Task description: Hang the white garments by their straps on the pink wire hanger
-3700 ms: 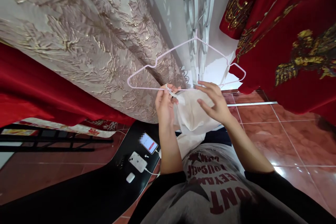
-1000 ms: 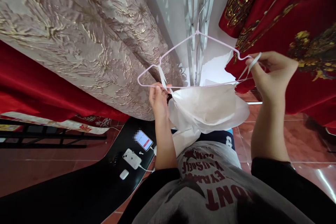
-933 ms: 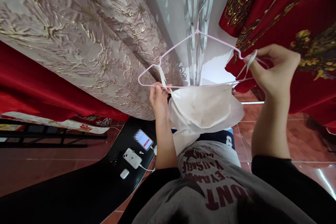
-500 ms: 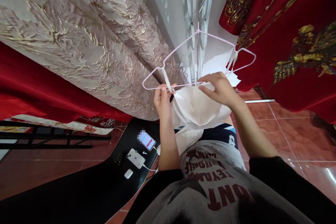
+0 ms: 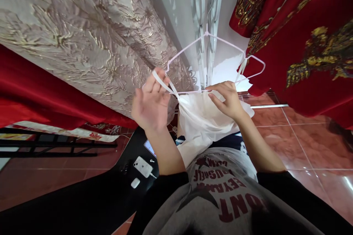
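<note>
A white strapped garment (image 5: 204, 112) hangs from a pale pink hanger (image 5: 187, 48) in front of me. One strap (image 5: 162, 80) is stretched leftward across the fingers of my left hand (image 5: 153, 104), which is open, palm facing me and slightly blurred. The other strap (image 5: 242, 68) loops over the hanger's right shoulder notch. At the hanger's lower bar, my right hand (image 5: 227, 99) rests with fingers extended and thumb apart, touching the bar and the garment's upper edge. The hanger's left end is partly hidden behind my left hand.
A black bench (image 5: 104, 187) at lower left carries a white phone (image 5: 142, 167), an earbud case (image 5: 135, 183) and a partly covered second phone (image 5: 150, 148). Textured beige fabric (image 5: 96, 44) hangs left, red embroidered fabric (image 5: 311, 25) right. White metal rails (image 5: 202, 14) stand behind the hanger.
My left hand has moved left and up, opened from a pinch near the bar, and drawn the left strap outward. The hanger has shifted slightly left; my right hand stays near the bar.
</note>
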Demonstrator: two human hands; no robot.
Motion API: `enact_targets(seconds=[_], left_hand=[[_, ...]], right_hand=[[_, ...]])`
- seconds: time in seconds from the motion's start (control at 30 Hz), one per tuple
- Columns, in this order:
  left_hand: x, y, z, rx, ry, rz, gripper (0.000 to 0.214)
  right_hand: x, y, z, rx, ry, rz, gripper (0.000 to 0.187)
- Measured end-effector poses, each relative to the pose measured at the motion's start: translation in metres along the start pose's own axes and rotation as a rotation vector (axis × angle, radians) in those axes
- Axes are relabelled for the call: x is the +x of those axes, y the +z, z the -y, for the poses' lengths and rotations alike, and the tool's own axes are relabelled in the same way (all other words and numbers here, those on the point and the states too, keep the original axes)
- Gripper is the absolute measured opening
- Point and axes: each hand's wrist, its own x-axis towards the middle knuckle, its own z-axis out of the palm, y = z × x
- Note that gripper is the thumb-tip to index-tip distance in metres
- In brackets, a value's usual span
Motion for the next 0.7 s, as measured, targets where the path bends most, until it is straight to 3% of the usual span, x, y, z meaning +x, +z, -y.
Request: enact_targets(seconds=[0.13,0.23,0.3,0.37,0.43,0.57,0.63,0.7], left_hand=[[0.019,-0.014,-0.002,0.029,0.202,-0.105,0.044],[0.016,-0.033,0.022,0.163,0.344,-0.367,0.033],[0.007,-0.04,0.04,0.208,0.344,-0.513,0.029],[-0.003,-0.039,0.054,0.188,0.243,-0.502,0.035],[-0.01,-0.032,0.062,0.152,0.138,-0.412,0.053],[-0.012,-0.011,0.07,0.124,0.079,-0.374,0.06],[-0.011,-0.003,0.073,0.097,0.047,-0.379,0.051],[-0.012,0.003,0.077,0.075,0.025,-0.369,0.043]], right_hand=[[-0.004,-0.004,-0.002,-0.019,-0.027,0.006,0.022],[-0.006,-0.006,-0.002,-0.01,-0.039,0.008,0.022],[-0.007,-0.004,0.0,0.007,-0.041,0.019,0.024],[-0.007,0.0,0.004,0.005,-0.024,0.034,0.027],[-0.007,0.005,0.01,-0.015,0.013,0.031,0.03],[-0.011,0.008,0.016,0.043,0.033,-0.034,0.033],[-0.015,0.005,0.009,0.084,0.051,-0.134,0.036],[-0.017,-0.002,-0.005,0.089,0.126,-0.312,0.041]])
